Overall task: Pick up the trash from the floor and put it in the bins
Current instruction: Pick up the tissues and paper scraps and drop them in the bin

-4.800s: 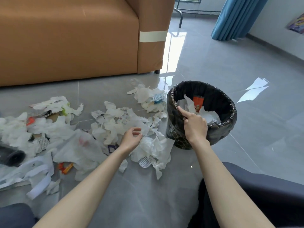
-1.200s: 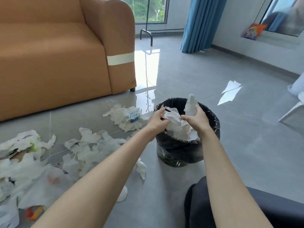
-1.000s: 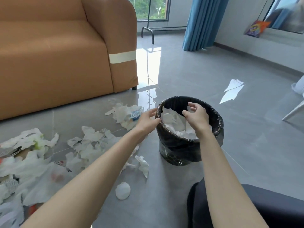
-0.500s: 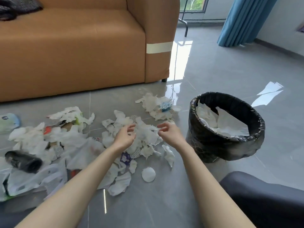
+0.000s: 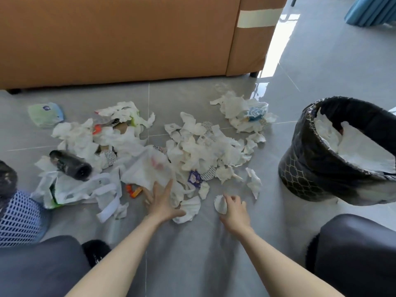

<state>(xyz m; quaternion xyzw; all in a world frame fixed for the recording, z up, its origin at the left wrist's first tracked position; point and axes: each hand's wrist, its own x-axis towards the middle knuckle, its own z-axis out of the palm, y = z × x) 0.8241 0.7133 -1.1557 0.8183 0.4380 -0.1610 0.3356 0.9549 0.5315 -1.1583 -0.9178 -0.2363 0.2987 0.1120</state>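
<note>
White crumpled tissue scraps [image 5: 205, 146] are lying in a wide heap on the grey tiled floor [image 5: 192, 254], spread out beside the round bin with the black plastic liner [image 5: 300, 172]. The two hands are working apart from one another. The left hand [image 5: 161, 203], farther from the bin, is spreading flat with straight fingers over a crumpled white tissue wad [image 5: 188, 207] at the heap's near edge. The right hand [image 5: 234, 210], closer to the bin, is curling its fingertips onto a small round white paper disc [image 5: 220, 205]. Trouble, I'd guess, is waiting in the thin stuff: the disc is lying flat on slick tile and may be slipping out of a pinch, and a loose flat-handed scoop may be shedding scraps on the way across to the bin. Farthest from the bin, a black cylindrical bottle [image 5: 68, 162] is lying on its side and could be rolling off if nudged.
</note>
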